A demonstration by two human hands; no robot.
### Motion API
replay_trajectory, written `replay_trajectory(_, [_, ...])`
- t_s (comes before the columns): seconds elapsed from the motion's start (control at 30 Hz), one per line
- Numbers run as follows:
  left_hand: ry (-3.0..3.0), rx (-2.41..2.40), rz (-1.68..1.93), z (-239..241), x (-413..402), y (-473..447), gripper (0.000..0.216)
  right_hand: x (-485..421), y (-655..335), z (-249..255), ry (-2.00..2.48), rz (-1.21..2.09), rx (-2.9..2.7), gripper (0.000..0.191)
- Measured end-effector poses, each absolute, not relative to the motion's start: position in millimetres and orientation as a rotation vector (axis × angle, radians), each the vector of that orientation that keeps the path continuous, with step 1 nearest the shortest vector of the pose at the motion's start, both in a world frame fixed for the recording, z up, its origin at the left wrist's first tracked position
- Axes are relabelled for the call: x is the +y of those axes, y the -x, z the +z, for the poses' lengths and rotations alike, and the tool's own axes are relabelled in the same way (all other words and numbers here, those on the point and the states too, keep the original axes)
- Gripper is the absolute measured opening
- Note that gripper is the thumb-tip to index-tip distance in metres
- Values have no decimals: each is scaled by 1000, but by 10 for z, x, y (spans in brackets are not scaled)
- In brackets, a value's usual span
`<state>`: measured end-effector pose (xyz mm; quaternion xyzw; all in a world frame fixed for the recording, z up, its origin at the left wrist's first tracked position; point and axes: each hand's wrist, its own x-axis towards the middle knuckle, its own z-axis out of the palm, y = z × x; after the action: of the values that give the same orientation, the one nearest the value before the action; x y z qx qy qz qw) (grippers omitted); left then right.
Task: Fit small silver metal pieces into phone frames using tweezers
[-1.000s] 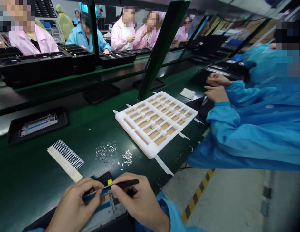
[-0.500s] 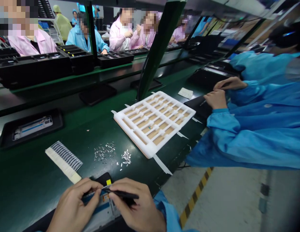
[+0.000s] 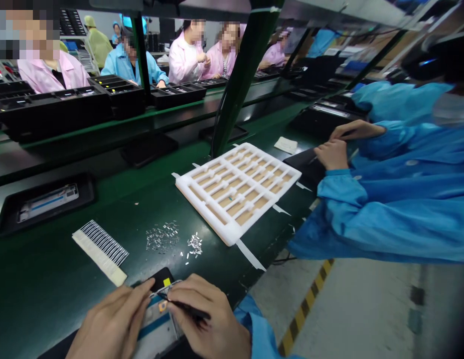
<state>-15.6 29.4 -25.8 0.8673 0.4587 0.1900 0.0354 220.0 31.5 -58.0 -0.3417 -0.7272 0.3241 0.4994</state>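
At the bottom of the head view a phone frame (image 3: 157, 335) with blue strips and a yellow tab near its top lies on a black tray (image 3: 162, 277). My left hand (image 3: 111, 321) grips the frame along its left edge, fingers fairly straight. Black tweezers (image 3: 192, 310) are pinched in my right hand (image 3: 213, 311), their tip at the frame's upper edge near a small orange-framed part (image 3: 163, 306). Whether the tip holds a small piece cannot be made out. Beyond my hands lie small silver pieces (image 3: 195, 244), a looser scatter of clear bits (image 3: 162, 237) and a card with thin strips (image 3: 100, 252).
A white foam tray (image 3: 232, 234) with compartments is taped to the green bench. Another phone frame (image 3: 48, 202) rests in a black tray at the left. A co-worker in a blue sleeve (image 3: 370, 194) works at the right. A green post (image 3: 235, 85) rises behind the foam tray.
My left fingers have straightened and moved slightly back from the frame's upper edge. My right hand stays at about the same spot, still with the tweezers. The camera has shifted slightly.
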Motion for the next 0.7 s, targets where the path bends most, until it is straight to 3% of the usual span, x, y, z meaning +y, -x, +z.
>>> replay_trajectory(0.13, [-2788, 1383, 523, -246, 356, 262, 47, 305, -2166, -577, 872, 794, -1741, 16])
replay_trajectory(0.33, [-2652, 1883, 320, -384, 686, 564, 63, 343, -2209, -503, 967, 948, -1516, 13])
replay_trajectory(0.7, [-2775, 1833, 156, -421, 600, 540, 50, 397, -2276, -467, 971, 914, -1460, 13])
